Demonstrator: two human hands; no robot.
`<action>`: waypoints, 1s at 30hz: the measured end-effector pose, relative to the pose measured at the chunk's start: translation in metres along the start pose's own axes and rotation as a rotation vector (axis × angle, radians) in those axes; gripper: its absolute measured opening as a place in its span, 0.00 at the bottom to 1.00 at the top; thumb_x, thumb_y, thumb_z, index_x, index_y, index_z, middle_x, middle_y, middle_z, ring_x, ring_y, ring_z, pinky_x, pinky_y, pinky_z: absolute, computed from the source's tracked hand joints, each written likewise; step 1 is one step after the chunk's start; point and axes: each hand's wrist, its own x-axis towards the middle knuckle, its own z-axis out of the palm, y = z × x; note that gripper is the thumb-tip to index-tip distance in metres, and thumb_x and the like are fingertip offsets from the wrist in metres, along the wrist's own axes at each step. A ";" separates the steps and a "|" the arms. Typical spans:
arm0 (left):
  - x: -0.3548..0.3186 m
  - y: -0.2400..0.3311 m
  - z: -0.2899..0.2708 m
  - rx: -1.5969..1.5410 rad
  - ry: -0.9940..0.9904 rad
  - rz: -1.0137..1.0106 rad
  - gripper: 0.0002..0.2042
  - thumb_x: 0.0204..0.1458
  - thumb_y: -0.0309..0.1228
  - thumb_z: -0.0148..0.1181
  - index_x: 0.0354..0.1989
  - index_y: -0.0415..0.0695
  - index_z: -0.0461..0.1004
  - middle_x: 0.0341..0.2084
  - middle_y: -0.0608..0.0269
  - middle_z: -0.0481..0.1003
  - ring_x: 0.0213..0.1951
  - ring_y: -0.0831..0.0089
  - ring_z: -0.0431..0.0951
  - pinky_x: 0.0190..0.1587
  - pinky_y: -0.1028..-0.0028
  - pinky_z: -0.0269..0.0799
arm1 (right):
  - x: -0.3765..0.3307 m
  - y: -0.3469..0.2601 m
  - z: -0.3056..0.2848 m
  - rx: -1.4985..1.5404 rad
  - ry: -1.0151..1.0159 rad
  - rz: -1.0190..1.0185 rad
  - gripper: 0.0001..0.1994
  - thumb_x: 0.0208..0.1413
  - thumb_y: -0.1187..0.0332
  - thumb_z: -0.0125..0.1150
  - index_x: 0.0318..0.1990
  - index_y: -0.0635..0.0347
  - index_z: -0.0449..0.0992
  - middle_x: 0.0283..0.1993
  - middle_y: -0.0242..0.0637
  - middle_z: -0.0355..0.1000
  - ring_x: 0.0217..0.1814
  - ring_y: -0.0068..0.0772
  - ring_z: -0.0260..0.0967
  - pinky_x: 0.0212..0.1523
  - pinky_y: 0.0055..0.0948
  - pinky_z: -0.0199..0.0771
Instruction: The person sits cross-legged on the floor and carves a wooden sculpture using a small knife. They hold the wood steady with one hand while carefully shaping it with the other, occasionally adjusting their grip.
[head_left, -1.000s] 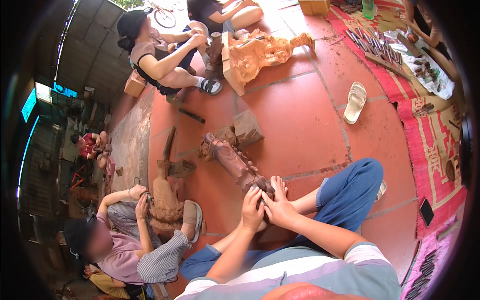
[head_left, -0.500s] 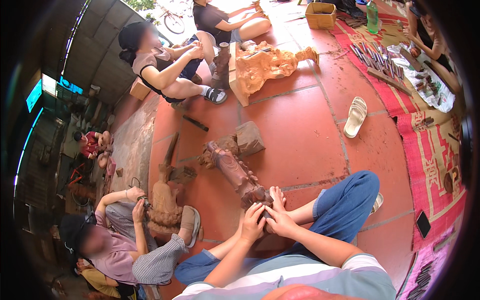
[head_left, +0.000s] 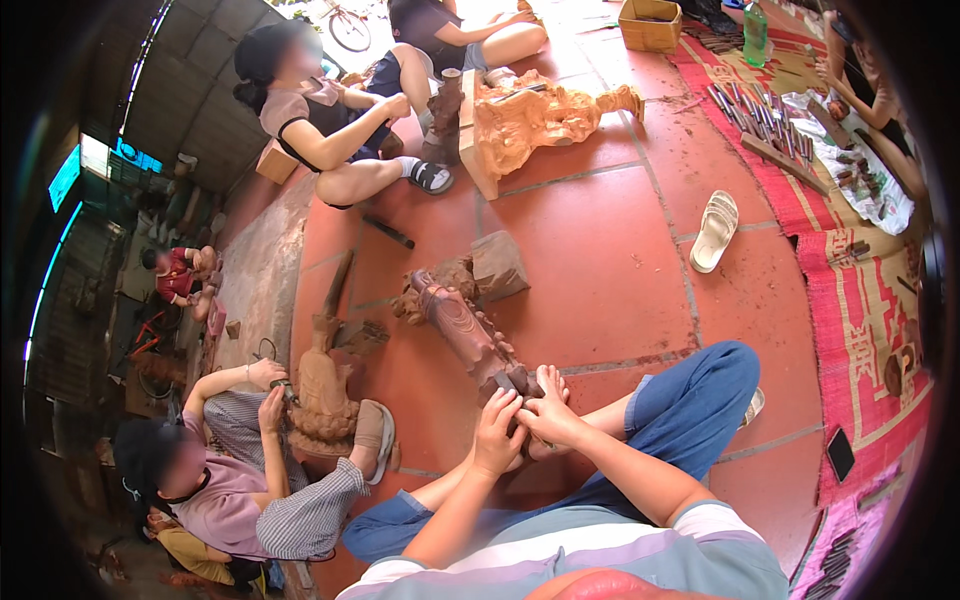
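Observation:
A dark reddish-brown carved wooden statue (head_left: 460, 325) lies slanting on the tiled floor in front of me, its near end between my bare feet. My left hand (head_left: 495, 432) is closed at that end, fingers bent and pressed together. Right beside it, my right hand (head_left: 550, 415) is closed too, its fingertips meeting the left hand's over the wood. A small dark flat piece (head_left: 508, 382) shows at the fingertips; its kind is too small to make out. The statue's far end leans by a rough root-like lump and a wooden block (head_left: 499, 263).
To my left a person works on a pale carved statue (head_left: 325, 385). A large orange-brown carving (head_left: 545, 125) lies farther off, near another seated person. Chisels (head_left: 765, 120) lie on a red patterned mat (head_left: 850, 300) at right, with a phone (head_left: 840, 453). A sandal (head_left: 715, 232) lies between.
My hands have shifted slightly left and up along the statue's near end, and the small dark piece now shows at the fingertips. The person at left has moved their hands slightly.

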 end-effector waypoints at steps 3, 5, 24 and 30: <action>0.003 0.000 0.001 -0.004 0.017 -0.037 0.23 0.40 0.18 0.63 0.49 0.41 0.74 0.51 0.52 0.72 0.59 0.53 0.67 0.61 0.60 0.64 | -0.002 -0.042 -0.029 0.051 -0.168 0.109 0.21 0.60 0.54 0.47 0.32 0.65 0.76 0.47 0.63 0.59 0.55 0.57 0.57 0.60 0.48 0.52; 0.008 -0.001 0.003 -0.015 0.063 -0.094 0.22 0.40 0.17 0.61 0.49 0.41 0.74 0.51 0.52 0.72 0.59 0.53 0.68 0.61 0.61 0.65 | 0.000 -0.051 -0.033 0.063 -0.199 0.130 0.22 0.62 0.55 0.43 0.34 0.66 0.75 0.30 0.54 0.74 0.36 0.49 0.74 0.48 0.43 0.68; -0.015 0.001 0.000 -0.030 -0.021 -0.040 0.19 0.39 0.18 0.64 0.44 0.40 0.76 0.49 0.51 0.74 0.57 0.53 0.70 0.58 0.62 0.69 | -0.024 -0.003 0.016 0.428 -0.235 0.187 0.17 0.65 0.59 0.42 0.37 0.66 0.69 0.17 0.40 0.69 0.16 0.33 0.70 0.19 0.33 0.69; -0.002 0.007 -0.003 -0.058 -0.026 -0.012 0.18 0.41 0.17 0.63 0.44 0.39 0.77 0.49 0.51 0.74 0.56 0.53 0.71 0.58 0.63 0.69 | -0.028 -0.001 0.008 0.384 -0.092 -0.033 0.13 0.65 0.64 0.41 0.34 0.64 0.68 0.16 0.40 0.67 0.15 0.34 0.67 0.17 0.33 0.66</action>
